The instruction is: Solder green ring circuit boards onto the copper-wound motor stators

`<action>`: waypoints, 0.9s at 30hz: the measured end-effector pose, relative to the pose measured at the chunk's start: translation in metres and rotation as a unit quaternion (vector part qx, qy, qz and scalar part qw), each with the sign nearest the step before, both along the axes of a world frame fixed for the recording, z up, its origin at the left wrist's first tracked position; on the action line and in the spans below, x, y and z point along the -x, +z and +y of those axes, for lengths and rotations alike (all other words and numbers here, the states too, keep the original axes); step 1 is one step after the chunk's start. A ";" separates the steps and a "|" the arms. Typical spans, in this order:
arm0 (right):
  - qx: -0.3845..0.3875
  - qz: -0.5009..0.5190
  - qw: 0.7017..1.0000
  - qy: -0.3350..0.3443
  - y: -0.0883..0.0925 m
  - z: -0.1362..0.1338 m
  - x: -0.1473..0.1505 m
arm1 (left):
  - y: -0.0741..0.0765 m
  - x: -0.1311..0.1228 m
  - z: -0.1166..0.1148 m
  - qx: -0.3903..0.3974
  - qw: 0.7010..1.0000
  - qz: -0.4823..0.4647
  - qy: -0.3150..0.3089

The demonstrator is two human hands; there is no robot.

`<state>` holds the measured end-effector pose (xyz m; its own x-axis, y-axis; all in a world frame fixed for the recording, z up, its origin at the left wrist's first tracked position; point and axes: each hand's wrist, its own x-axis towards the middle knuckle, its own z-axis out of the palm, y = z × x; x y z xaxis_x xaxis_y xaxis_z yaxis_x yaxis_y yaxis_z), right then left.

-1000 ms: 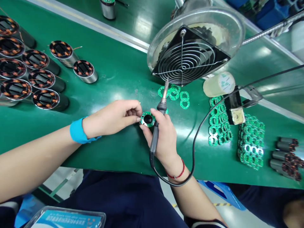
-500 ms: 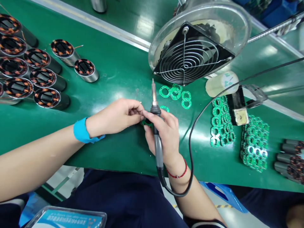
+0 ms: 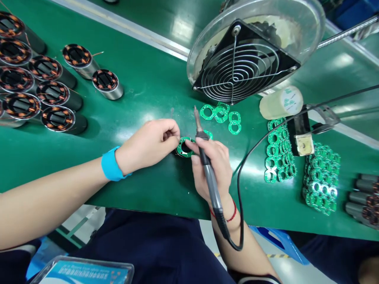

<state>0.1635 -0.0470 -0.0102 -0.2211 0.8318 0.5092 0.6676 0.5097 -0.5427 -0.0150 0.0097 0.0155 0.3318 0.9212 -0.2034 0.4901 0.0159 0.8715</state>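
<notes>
My right hand (image 3: pixel 215 167) is closed around the grey handle of a soldering iron (image 3: pixel 212 181), whose metal tip points up and away from me. A finger of that hand reaches to a green ring-shaped circuit board (image 3: pixel 180 149), which seems to sit on a dark cylinder mostly hidden below it. My left hand (image 3: pixel 152 144), with a blue band at the wrist, has thumb and forefinger pinched together at the board's left edge. Whatever lies between those fingertips is too small to make out. Beyond the iron, more green ring boards (image 3: pixel 220 114) lie loose on the green table.
Several motor stators with copper windings (image 3: pixel 57 118) stand on the left. A caged fan (image 3: pixel 233 81) rises at the back. Rightward are a pale roll (image 3: pixel 280 104), stacked board panels (image 3: pixel 321 177) and more stators (image 3: pixel 365 197). The iron's cable (image 3: pixel 239 205) loops beside my right forearm.
My right hand and the soldering iron have moved right and slightly toward me, uncovering the ring board. The iron leans more to the left at its tip. My left hand stays pinched nearby.
</notes>
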 end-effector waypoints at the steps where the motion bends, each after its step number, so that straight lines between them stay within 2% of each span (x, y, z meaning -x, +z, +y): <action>1: -0.003 0.027 1.000 -0.006 -0.001 -0.001 -0.002 | -0.001 0.000 0.000 -0.008 1.000 0.008 0.000; 5: -0.002 0.137 0.990 -0.040 -0.002 -0.009 -0.010 | -0.001 -0.003 -0.001 -0.018 0.999 0.035 0.003; 8: -0.001 0.180 0.983 -0.048 0.000 -0.014 -0.014 | 0.001 -0.004 0.000 -0.009 0.998 0.054 0.007; 16: -0.016 0.154 0.987 -0.030 0.001 -0.014 -0.018 | 0.006 -0.006 0.003 0.040 0.997 0.063 0.016; 22: -0.050 0.194 0.979 -0.019 0.000 -0.012 -0.015 | 0.007 -0.008 0.004 0.043 0.996 0.082 0.012; 27: -0.046 0.163 0.985 -0.023 0.002 -0.013 -0.016 | 0.010 -0.008 0.004 0.045 0.994 0.097 0.009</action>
<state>0.1798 -0.0600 -0.0086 0.0033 0.7837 0.6211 0.4897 0.5403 -0.6843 -0.0068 0.0138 0.0258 0.2621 0.9017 -0.3439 0.6479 0.0997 0.7552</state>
